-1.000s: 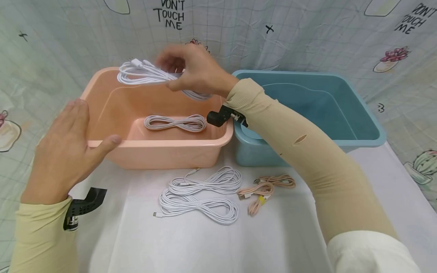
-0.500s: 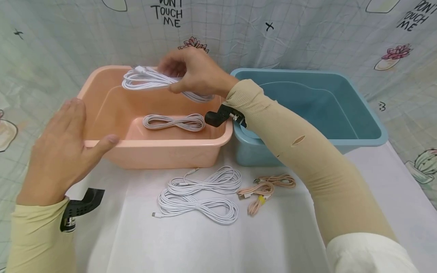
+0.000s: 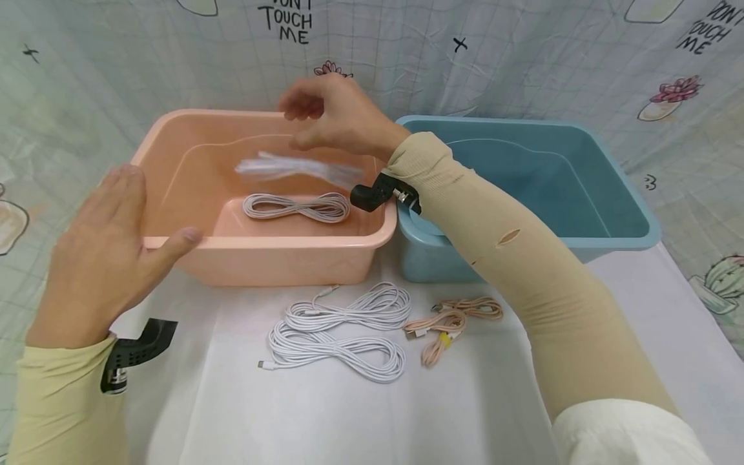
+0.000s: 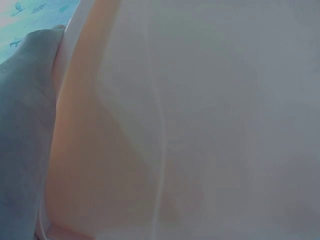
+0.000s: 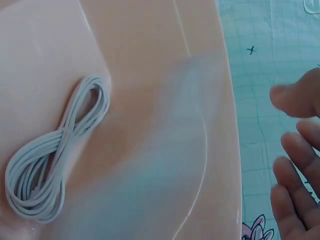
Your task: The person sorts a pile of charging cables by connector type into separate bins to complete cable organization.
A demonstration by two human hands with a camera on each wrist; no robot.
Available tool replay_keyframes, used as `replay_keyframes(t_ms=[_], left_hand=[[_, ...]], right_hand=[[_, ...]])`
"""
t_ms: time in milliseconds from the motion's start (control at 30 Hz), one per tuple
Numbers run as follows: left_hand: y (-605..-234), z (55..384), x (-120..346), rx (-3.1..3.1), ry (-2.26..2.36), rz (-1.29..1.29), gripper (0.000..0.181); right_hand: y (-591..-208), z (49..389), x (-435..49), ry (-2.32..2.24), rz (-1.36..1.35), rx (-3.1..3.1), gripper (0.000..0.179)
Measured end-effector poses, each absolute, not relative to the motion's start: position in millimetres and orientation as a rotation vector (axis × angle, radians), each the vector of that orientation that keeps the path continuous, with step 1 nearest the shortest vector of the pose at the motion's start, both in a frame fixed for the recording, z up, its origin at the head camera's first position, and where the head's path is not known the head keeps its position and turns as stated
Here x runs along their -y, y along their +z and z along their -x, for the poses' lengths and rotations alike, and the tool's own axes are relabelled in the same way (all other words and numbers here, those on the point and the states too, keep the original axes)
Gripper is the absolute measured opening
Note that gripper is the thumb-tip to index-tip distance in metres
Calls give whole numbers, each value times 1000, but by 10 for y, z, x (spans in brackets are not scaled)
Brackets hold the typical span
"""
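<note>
A blurred white cable bundle (image 3: 299, 169) is in mid-air inside the peach bin (image 3: 279, 261), below my right hand (image 3: 343, 119). That hand is apart from it, over the bin's back rim, with fingers and thumb spread and nothing between them. In the right wrist view the bundle is only a pale streak (image 5: 145, 175). Another white cable (image 5: 62, 132), coiled in a figure eight, lies on the bin floor. My left hand (image 3: 95, 255) rests on the bin's left rim, fingers straight along the side and thumb over the front corner.
A blue bin (image 3: 523, 174) stands to the right, against the peach one. In front of them on the white cloth lie two white cable bundles (image 3: 340, 352) and a small group of peach cables (image 3: 453, 323). A patterned sheet (image 3: 511, 71) hangs behind.
My right hand first held the white cable bundle above the bin, lowered it slightly, then let go. The bundle is dropping into the bin. My left hand has barely moved.
</note>
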State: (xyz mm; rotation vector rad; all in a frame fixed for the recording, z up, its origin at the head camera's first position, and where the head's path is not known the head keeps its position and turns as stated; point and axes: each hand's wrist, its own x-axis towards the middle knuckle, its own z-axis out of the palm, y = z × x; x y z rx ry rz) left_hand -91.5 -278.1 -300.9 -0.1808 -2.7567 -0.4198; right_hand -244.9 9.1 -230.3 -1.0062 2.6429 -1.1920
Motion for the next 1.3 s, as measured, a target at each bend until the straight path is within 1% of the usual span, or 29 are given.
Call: replay_keyframes(t_ms=[300,767,1133,1300], left_hand=[[-3007,904,2776,2759,-401,172,95],[-2975,876,2772,2760,-415,176,96],[-2980,872,2774,2756,-416,196,96],[-2976,862,2765,2744,-415,207,94]], right_hand=[[-2202,2272,-98,-1283,1016,-2552,30],[-2128,2192,-115,-1287,1113,-2555,31],[-1937,1950,-167,-1369,1205,-2492,26],[-1918,1837,-203,-1371,1238,-2464,26]])
